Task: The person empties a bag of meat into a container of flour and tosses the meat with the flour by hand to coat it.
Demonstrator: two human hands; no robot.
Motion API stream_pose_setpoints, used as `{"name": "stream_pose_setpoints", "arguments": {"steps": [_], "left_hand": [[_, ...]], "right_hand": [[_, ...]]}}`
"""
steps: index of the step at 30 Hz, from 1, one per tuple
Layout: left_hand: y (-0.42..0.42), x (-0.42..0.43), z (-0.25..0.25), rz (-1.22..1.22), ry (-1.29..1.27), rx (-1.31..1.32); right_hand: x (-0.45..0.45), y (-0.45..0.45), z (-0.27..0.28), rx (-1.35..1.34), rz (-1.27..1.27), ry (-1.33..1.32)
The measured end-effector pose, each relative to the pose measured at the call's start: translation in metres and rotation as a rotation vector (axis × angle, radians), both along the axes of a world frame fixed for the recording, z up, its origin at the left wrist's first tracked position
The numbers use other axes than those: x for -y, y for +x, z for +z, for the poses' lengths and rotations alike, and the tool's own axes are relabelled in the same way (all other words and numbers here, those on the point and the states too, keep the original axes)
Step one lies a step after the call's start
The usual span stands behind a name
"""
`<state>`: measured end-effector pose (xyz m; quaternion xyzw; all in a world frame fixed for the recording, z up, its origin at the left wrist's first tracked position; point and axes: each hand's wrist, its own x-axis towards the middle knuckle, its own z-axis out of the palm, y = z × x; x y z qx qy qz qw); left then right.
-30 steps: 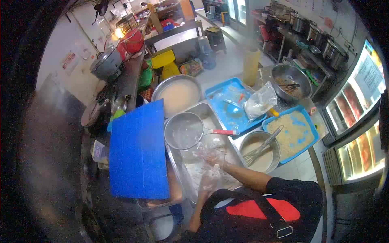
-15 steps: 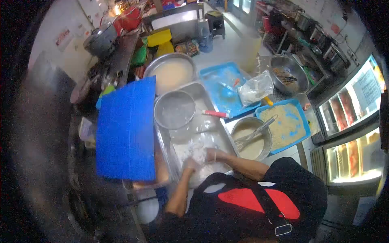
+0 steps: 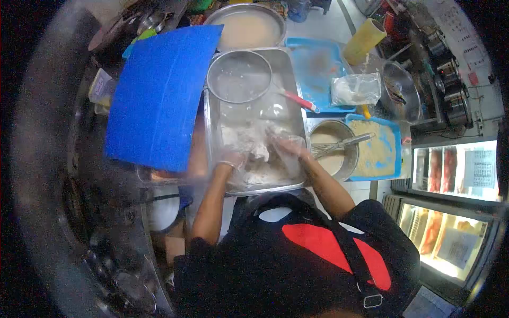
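Blue and largest, a board (image 3: 159, 100) lies between nine and ten o'clock from the middle of a rectangular steel tray (image 3: 287, 69). At twelve sits a round basin (image 3: 281, 26) of pale liquid. Toward four, a blue crumb-filled tray (image 3: 399, 153) stands beyond a metal pot (image 3: 352, 159) of pale liquid with a whisk (image 3: 342, 142) leaning in it. A round sieve (image 3: 239, 77) rests at the steel tray's eleven, its red handle pointing to four. White powder (image 3: 241, 139) fills the six o'clock end; the left hand (image 3: 232, 158) works at seven, the right hand (image 3: 289, 147) at four — both thinly gloved, fingers bent, their hold impossible to tell. Between them — a small white clump (image 3: 260, 152).
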<state>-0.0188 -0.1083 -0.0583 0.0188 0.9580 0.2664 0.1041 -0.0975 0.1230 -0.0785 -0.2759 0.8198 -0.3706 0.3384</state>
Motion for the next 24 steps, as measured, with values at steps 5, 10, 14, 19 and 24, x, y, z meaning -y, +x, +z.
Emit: {"name": "stream_pose_setpoints", "arguments": {"steps": [5, 10, 14, 19, 24], "left_hand": [[0.015, -0.027, 0.032, -0.169, -0.119, 0.564], [0.021, -0.023, -0.063, -0.518, -0.181, 0.525], [0.010, -0.028, -0.006, -0.107, -0.104, 0.365], [-0.013, -0.021, 0.037, 0.042, -0.126, 0.340], [-0.021, -0.013, 0.002, -0.115, -0.079, 0.226]], "right_hand": [[0.041, 0.031, 0.059, -0.058, 0.408, 0.686], [0.038, 0.054, -0.050, -0.205, 0.500, 0.299], [0.035, 0.038, 0.013, -0.307, 0.315, 0.408], [0.023, -0.021, 0.012, -0.384, 0.311, 0.400], [0.038, -0.028, -0.009, -0.348, 0.327, 0.423]]}}
